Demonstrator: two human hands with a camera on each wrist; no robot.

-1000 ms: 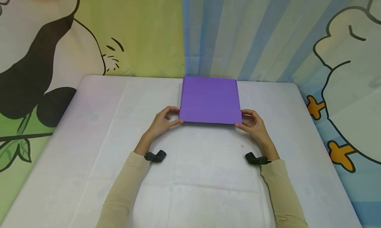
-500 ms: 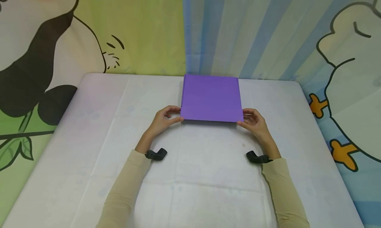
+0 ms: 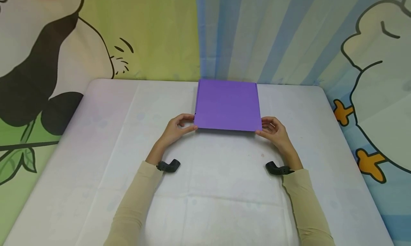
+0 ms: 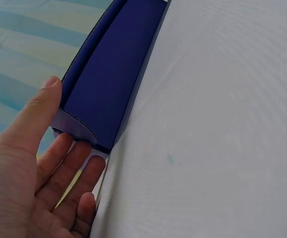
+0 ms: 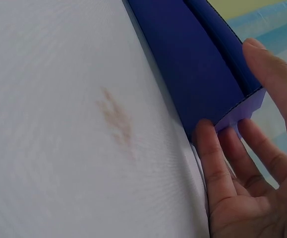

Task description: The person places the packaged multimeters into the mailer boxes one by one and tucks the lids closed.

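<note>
A flat purple cardboard box lies at the far side of the white table, its top closed in the head view. At its near left corner my left hand holds it, thumb against the front edge and fingers at the side. My right hand grips the near right corner in the same way. Up close in the left wrist view, the box's front wall looks dark blue, with the thumb on the upper edge. The right wrist view shows fingertips at the box's lower corner.
The white cloth-covered table has faint creases and a small brownish mark near the right hand. Behind it hangs a printed curtain with cartoon animals. Black wrist cameras sit on both wrists.
The head view has shifted slightly. Both hands keep their hold at the box's corners, and the box shows no clear movement on the table.
</note>
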